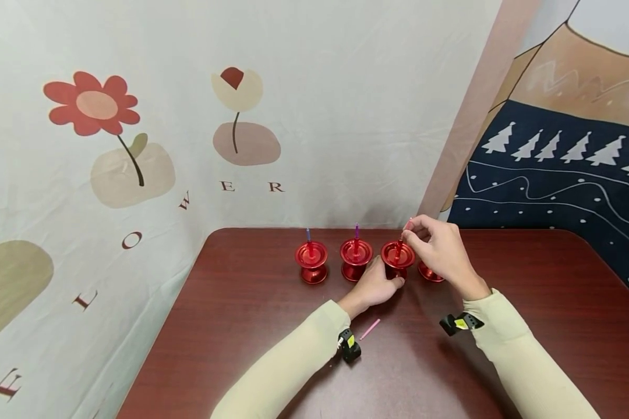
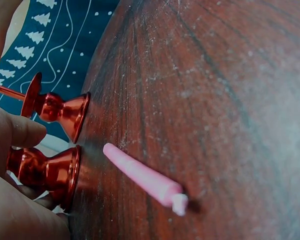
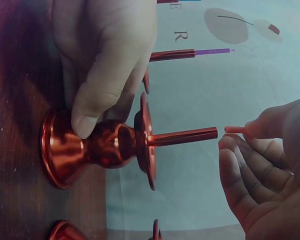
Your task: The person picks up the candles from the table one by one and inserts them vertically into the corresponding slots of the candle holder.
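Four red metal candle holders stand in a row, so several; my left hand point(image 1: 375, 283) grips the third candle holder point(image 1: 398, 254) from the left, thumb on its lower body. Above it, my right hand point(image 1: 442, 247) pinches a small pinkish candle point(image 3: 235, 129) between thumb and fingers. In the right wrist view its end is just apart from the holder's upright tube point(image 3: 187, 136). The rightmost holder point(image 2: 52, 107) has a bare tube in the left wrist view; my right hand partly covers it in the head view. A loose pink candle point(image 1: 370, 329) lies near my left wrist.
The leftmost holder point(image 1: 311, 256) carries a blue candle point(image 1: 308, 234). A purple candle point(image 1: 357, 231) stands in the second holder point(image 1: 356, 253). The brown table point(image 1: 230, 331) meets a printed cloth point(image 1: 346, 116) behind.
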Action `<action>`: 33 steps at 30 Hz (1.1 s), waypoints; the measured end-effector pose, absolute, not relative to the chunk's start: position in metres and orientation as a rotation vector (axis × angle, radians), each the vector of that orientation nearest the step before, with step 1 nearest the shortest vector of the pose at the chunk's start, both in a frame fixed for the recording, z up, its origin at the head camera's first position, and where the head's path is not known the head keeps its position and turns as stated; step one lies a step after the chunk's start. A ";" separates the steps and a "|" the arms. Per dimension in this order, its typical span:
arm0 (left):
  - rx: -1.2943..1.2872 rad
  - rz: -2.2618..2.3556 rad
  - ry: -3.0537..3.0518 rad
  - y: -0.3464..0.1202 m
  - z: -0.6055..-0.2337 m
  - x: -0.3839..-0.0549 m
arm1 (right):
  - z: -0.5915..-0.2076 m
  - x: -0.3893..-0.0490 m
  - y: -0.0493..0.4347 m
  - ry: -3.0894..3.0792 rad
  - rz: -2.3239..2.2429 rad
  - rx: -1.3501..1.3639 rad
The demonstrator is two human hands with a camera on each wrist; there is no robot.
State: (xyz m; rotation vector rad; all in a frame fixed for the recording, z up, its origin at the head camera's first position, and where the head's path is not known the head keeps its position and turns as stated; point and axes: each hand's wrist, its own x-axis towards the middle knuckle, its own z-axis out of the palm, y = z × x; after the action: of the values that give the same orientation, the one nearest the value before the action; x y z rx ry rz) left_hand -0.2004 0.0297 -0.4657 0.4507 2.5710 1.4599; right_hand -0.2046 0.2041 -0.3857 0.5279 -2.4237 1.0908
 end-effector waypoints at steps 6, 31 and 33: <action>0.463 1.463 2.569 0.030 -0.466 -0.200 | -0.388 -0.205 0.205 -2.430 1.056 0.552; 0.451 1.464 2.607 0.035 -0.491 -0.212 | -0.395 -0.211 0.205 -2.416 0.921 0.677; 0.450 1.458 2.609 0.035 -0.491 -0.212 | -0.395 -0.211 0.205 -2.417 0.916 0.686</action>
State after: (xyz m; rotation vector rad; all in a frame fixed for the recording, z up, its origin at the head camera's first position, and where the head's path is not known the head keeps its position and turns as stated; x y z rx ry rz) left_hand -0.2124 0.0353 -0.4912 0.4499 2.6090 1.4577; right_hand -0.2110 0.2049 -0.3954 0.6863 -2.4168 0.9158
